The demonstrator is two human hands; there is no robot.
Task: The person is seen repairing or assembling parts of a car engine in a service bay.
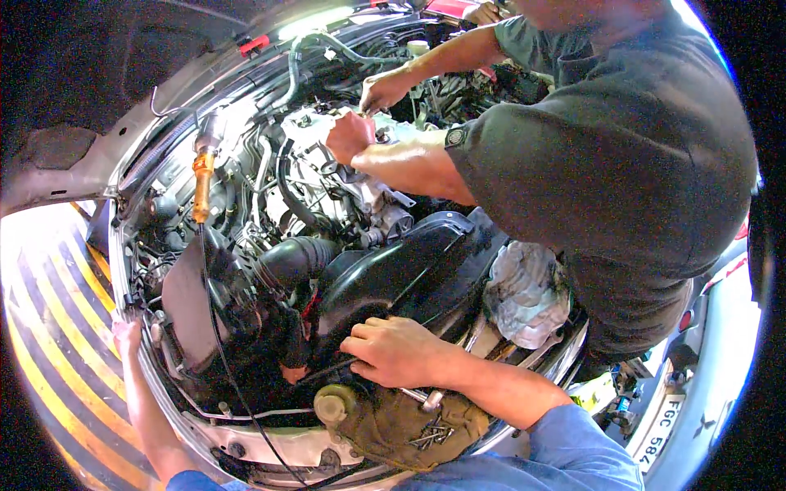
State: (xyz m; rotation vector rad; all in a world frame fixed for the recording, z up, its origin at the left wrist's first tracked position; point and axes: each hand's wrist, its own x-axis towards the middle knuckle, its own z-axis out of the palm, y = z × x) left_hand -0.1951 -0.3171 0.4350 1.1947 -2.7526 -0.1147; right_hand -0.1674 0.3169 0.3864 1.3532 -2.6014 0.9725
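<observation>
My left hand (127, 335) rests on the fender edge (135, 372) at the left side of the engine bay; it looks open, its fingers small in view. My right hand (399, 352) is curled at the front of the bay, beside a large black plastic cover (393, 274). Its fingertips are bent down around something dark that I cannot make out. Just below that hand, a brown cloth (458, 425) bears several loose bolts (431, 434) and a metal socket tool (432, 400). A round beige cap (331, 407) stands at the cloth's left end.
A work lamp with an orange handle (202, 184) hangs at the left, its black cable running down across the bay. A co-worker in a dark shirt (606, 155) leans in from the right, both hands over the engine (327, 168). A crumpled, stained plastic bag (528, 290) lies between us.
</observation>
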